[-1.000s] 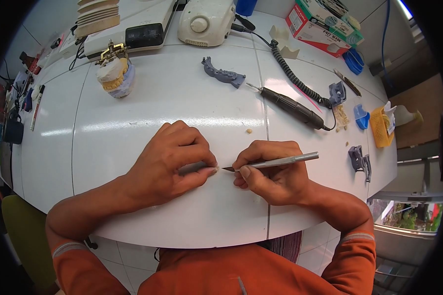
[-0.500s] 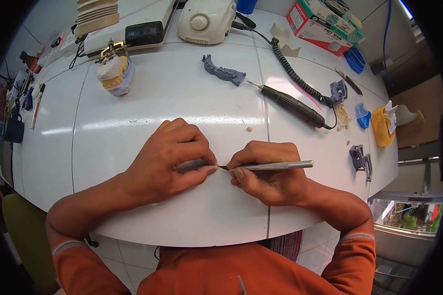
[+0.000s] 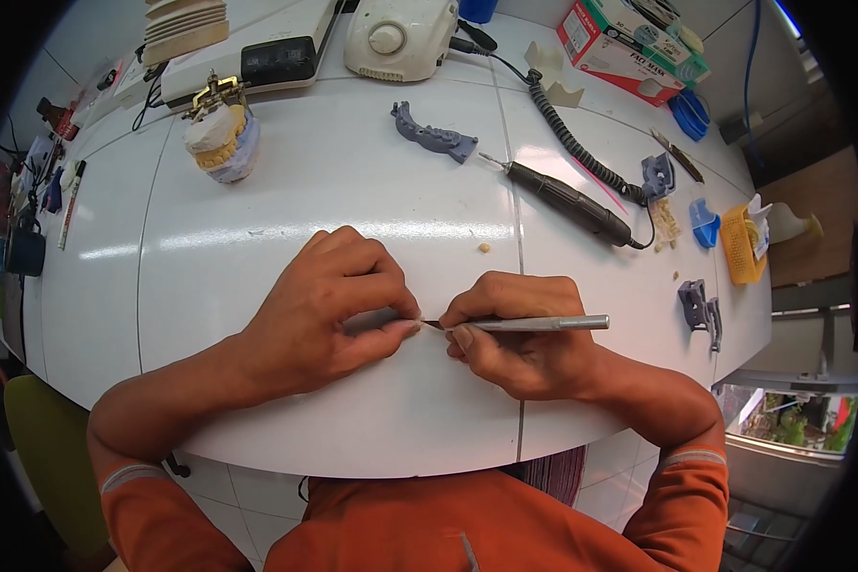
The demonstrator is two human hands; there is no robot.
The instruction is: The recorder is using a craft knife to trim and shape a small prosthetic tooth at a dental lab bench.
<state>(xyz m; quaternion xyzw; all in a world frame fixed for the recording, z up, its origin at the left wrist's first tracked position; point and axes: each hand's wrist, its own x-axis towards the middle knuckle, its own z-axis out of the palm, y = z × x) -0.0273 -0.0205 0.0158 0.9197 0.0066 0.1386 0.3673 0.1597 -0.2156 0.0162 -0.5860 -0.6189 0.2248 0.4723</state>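
My right hand (image 3: 524, 334) grips a slim silver craft knife (image 3: 553, 324) like a pen, its dark blade pointing left. Thumb and forefinger of my left hand (image 3: 338, 310) are pinched together around something tiny and pale, mostly hidden by the fingertips. The blade tip meets or nearly meets that spot; contact is too small to judge. Beyond the hands, a small yellowish tooth-like piece (image 3: 484, 248) lies on the white table (image 3: 286, 210).
Farther back are a grey dental arch model (image 3: 434, 135), a black rotary handpiece (image 3: 572, 205) on a coiled cord, and a plaster jaw model on an articulator (image 3: 224, 143). At right sit loose tooth-coloured pieces (image 3: 664, 224), a yellow basket (image 3: 742, 246) and grey model parts (image 3: 699, 313).
Hardly anything differs. The knife's handle end has shifted very slightly to the right; both hands keep the same hold and place.
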